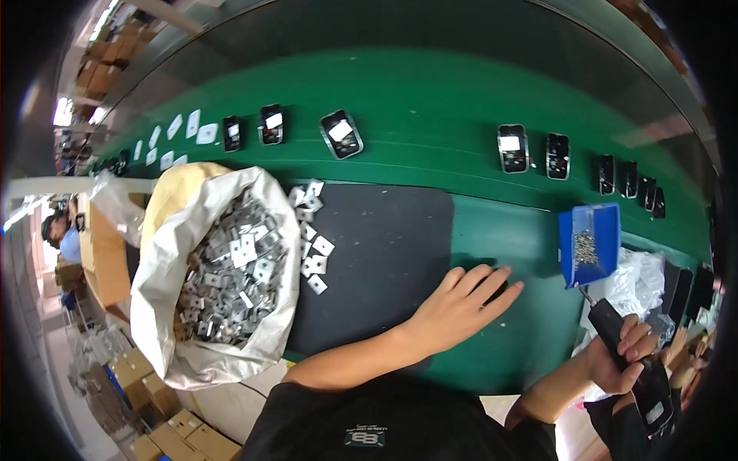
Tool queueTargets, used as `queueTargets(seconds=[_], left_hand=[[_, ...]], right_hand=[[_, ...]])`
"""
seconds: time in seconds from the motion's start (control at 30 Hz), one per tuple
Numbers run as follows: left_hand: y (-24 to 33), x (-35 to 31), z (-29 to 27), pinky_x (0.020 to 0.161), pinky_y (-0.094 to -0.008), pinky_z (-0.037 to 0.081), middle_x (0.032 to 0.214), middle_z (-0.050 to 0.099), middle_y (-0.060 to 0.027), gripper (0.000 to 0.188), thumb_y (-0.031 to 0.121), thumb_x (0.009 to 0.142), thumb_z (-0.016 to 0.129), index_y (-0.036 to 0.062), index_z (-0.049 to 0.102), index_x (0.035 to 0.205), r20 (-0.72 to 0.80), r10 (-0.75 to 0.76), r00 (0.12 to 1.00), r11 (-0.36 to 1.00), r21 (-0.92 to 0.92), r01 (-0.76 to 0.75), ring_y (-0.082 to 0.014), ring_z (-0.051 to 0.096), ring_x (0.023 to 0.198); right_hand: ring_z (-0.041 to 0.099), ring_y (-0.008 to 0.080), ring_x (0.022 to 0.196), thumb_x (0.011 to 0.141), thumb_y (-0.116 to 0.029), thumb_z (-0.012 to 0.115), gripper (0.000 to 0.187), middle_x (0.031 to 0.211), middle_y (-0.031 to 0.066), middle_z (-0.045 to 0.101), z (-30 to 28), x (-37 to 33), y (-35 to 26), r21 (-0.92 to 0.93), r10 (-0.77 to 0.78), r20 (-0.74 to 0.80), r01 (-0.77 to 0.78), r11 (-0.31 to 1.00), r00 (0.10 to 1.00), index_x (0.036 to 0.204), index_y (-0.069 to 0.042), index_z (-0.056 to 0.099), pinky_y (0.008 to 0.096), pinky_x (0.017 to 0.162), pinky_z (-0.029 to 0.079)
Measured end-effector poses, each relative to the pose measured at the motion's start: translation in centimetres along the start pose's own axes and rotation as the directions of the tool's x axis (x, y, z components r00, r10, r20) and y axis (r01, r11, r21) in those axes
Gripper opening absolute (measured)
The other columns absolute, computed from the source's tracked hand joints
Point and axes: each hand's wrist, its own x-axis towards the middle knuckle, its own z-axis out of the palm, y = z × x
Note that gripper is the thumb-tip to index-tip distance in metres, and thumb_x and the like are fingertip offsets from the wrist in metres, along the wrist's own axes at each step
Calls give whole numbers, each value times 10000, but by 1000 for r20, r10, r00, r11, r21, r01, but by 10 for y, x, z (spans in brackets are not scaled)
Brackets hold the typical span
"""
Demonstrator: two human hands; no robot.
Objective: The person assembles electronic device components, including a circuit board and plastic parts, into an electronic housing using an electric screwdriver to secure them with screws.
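Observation:
My left hand (461, 304) is over the green work surface (500, 230), its fingers spread and nothing in them. In my right hand (621, 355) is a black electric screwdriver (606, 321), the fingers wrapped round its body. Its bit points up and left, at the near edge of a blue bin (567, 244). Small metal screws (586, 248) lie in that bin. Left of my left hand is a black mat (369, 261). Several small metal plates with holes (317, 265) are scattered along the mat's left side.
A big pale sack (157, 307) full of metal pieces (231, 284) stands at the left. Across the far green belt lie several dark rounded units with white labels (341, 134). Clear plastic bags (638, 280) are beside the bin. Another person's hands (676, 346) show at far right.

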Motion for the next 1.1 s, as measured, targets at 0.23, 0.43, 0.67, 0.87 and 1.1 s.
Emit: queueTargets(seconds=[0.23, 0.43, 0.67, 0.87, 1.1], left_hand=[[-44, -36, -54, 819, -395, 499, 1098, 617, -129, 420, 102, 679, 749, 76, 653, 1087, -115, -171, 979, 983, -88, 161, -298, 611, 986], [-81, -96, -100, 820, -380, 428, 1134, 606, -107, 320, 12, 797, 578, 43, 662, 1104, -102, -510, 854, 742, 451, 497, -264, 577, 990], [-77, -86, -97, 763, -406, 462, 957, 614, -109, 300, 43, 754, 707, 40, 671, 1052, -47, -596, 802, 787, 164, 594, -302, 591, 865], [-57, -68, -71, 640, -331, 507, 821, 656, -91, 160, 38, 721, 764, 35, 687, 861, 46, -572, 819, 798, -198, 569, -240, 640, 730], [-10, -11, -32, 680, -293, 473, 941, 650, -50, 192, 45, 674, 806, 72, 713, 841, 31, -368, 929, 833, -432, 345, -179, 616, 789]], right_hand=[[434, 105, 586, 804, -194, 647, 468, 709, -13, 428, 5, -26, -3, -8, 9, -33, -9, 1000, 999, 1196, -115, 405, 288, 631, 351], [443, 103, 586, 817, -194, 648, 453, 701, -18, 435, 5, -29, -10, 1, 15, -21, -15, 1000, 1000, 1191, -124, 402, 287, 638, 360], [449, 93, 568, 821, -195, 675, 471, 693, -24, 459, 12, -30, -9, 75, 12, 16, -14, 997, 1000, 1202, -115, 410, 273, 624, 367], [461, 76, 507, 811, -212, 702, 483, 655, -50, 484, 27, -32, -8, 62, 10, -26, -8, 998, 1000, 1193, -130, 416, 230, 540, 376], [508, 90, 512, 824, -194, 715, 498, 681, -31, 548, 34, -31, -6, 138, 18, 65, -27, 990, 998, 1211, -143, 405, 227, 505, 416]])
